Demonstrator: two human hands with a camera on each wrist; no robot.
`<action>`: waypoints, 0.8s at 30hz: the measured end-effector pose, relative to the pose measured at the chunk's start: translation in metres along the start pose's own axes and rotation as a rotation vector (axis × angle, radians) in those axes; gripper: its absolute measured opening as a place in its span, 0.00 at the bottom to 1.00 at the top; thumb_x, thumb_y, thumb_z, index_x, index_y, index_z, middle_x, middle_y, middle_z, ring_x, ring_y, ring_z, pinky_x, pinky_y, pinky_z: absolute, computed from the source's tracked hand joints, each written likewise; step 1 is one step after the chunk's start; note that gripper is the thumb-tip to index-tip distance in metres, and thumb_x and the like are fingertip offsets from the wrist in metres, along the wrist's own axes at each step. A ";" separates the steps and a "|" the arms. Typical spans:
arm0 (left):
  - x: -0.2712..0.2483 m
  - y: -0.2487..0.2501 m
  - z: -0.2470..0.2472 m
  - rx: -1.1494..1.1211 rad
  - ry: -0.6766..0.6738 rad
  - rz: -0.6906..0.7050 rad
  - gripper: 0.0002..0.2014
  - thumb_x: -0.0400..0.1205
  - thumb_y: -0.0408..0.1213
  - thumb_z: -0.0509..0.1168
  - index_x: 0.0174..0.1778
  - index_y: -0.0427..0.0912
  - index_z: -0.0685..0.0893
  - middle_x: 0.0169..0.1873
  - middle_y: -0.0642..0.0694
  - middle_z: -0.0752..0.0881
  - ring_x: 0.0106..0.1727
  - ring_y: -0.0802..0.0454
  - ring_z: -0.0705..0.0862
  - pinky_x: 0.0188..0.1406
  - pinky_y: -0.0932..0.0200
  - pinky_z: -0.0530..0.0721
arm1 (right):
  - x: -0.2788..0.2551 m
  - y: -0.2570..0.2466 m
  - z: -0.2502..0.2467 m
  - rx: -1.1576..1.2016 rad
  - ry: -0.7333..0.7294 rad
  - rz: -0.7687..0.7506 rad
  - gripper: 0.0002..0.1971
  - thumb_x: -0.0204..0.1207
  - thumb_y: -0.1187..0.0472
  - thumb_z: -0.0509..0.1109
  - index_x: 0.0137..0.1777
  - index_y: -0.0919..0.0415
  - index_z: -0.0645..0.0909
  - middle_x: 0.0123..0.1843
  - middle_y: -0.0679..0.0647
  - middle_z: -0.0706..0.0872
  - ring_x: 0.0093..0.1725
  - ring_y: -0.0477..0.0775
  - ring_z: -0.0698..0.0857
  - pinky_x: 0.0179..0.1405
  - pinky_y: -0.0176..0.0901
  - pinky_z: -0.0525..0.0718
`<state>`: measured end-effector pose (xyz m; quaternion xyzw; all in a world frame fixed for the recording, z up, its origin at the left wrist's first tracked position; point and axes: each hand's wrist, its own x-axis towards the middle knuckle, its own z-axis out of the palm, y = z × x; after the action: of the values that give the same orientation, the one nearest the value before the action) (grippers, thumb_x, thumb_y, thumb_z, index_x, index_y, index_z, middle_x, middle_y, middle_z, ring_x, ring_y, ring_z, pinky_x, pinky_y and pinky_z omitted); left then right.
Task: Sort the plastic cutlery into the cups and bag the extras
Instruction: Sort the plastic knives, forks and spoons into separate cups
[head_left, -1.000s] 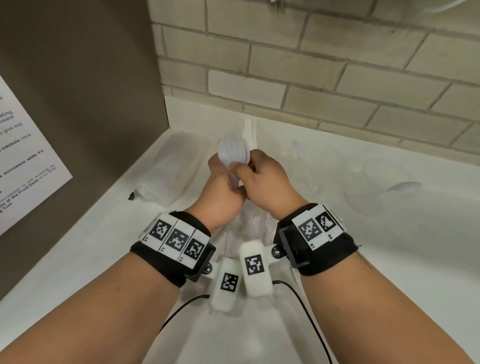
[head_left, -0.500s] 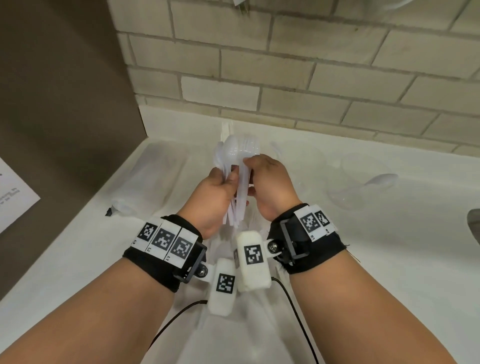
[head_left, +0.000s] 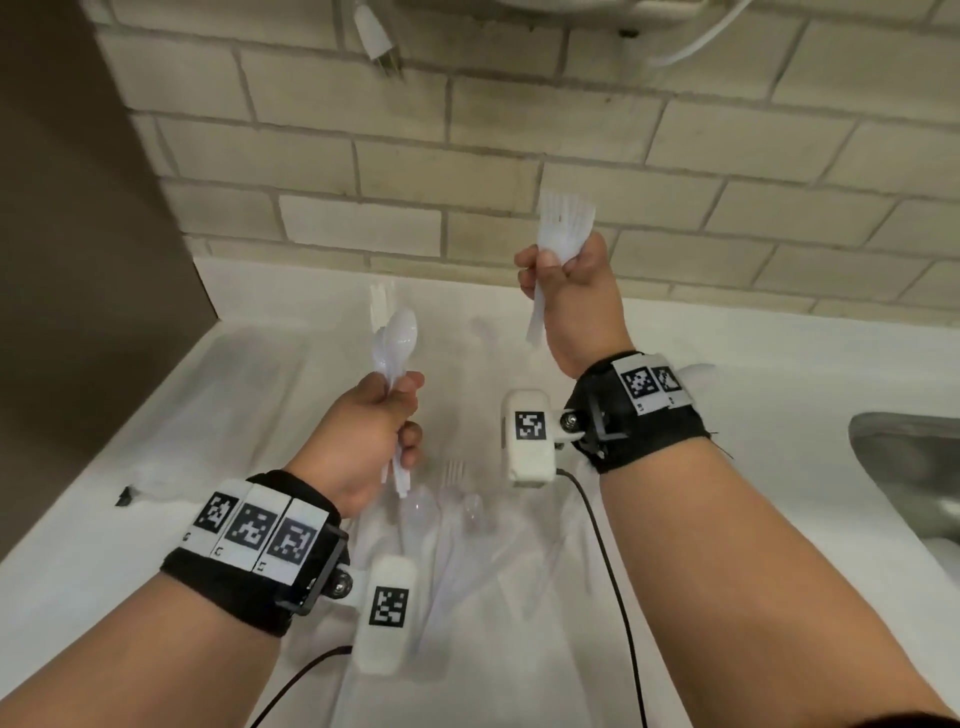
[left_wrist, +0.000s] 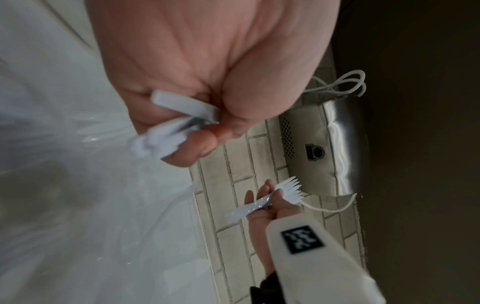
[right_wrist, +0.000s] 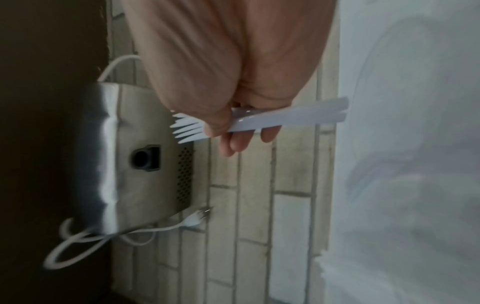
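Observation:
My left hand (head_left: 379, 421) grips a bundle of white plastic spoons (head_left: 397, 338), bowls up, above the white counter; their handle ends (left_wrist: 185, 107) stick out of my fist in the left wrist view. My right hand (head_left: 569, 283), raised higher and to the right, holds a bunch of white forks (head_left: 563, 223) with the tines up; the same forks (right_wrist: 259, 121) show in the right wrist view, as does the hand (right_wrist: 233, 115). More loose cutlery (head_left: 457, 499) lies on the counter between my wrists. A clear cup with a spoon (head_left: 696, 374) is mostly hidden behind my right wrist.
A clear plastic bag (head_left: 249, 384) lies on the white counter (head_left: 805, 395) at the left. A brick wall (head_left: 467, 156) stands behind, with a steel wall-mounted unit (right_wrist: 145, 156) and a white cord and plug (head_left: 376, 36). A steel sink (head_left: 909, 467) is at the right edge.
My hands, together on one bundle before, have pulled apart. The right hand rose up and right with the forks; the left kept the spoons.

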<state>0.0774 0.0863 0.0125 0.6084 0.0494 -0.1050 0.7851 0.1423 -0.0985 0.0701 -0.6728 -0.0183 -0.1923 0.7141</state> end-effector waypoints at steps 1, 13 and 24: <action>0.001 0.000 0.001 -0.014 -0.020 -0.006 0.08 0.86 0.28 0.55 0.54 0.39 0.77 0.36 0.50 0.72 0.24 0.56 0.71 0.19 0.61 0.72 | 0.006 0.005 -0.004 -0.042 0.002 -0.013 0.08 0.84 0.71 0.57 0.60 0.63 0.68 0.42 0.51 0.84 0.37 0.45 0.81 0.49 0.39 0.82; 0.014 -0.001 0.025 -0.146 -0.222 -0.130 0.14 0.88 0.40 0.53 0.54 0.38 0.82 0.31 0.46 0.76 0.31 0.44 0.83 0.47 0.47 0.82 | 0.026 0.061 -0.024 -0.165 0.005 0.247 0.21 0.77 0.76 0.65 0.70 0.66 0.73 0.67 0.59 0.80 0.68 0.53 0.78 0.70 0.44 0.76; 0.023 -0.010 0.040 -0.128 -0.217 -0.114 0.18 0.88 0.37 0.50 0.68 0.39 0.79 0.36 0.48 0.80 0.30 0.53 0.73 0.34 0.58 0.70 | -0.026 0.016 -0.010 -0.179 -0.152 0.230 0.11 0.77 0.57 0.70 0.57 0.59 0.82 0.51 0.54 0.89 0.52 0.54 0.88 0.59 0.48 0.84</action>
<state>0.0952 0.0433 0.0089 0.5382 0.0053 -0.2114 0.8159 0.1207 -0.1018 0.0463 -0.7440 0.0221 -0.0589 0.6652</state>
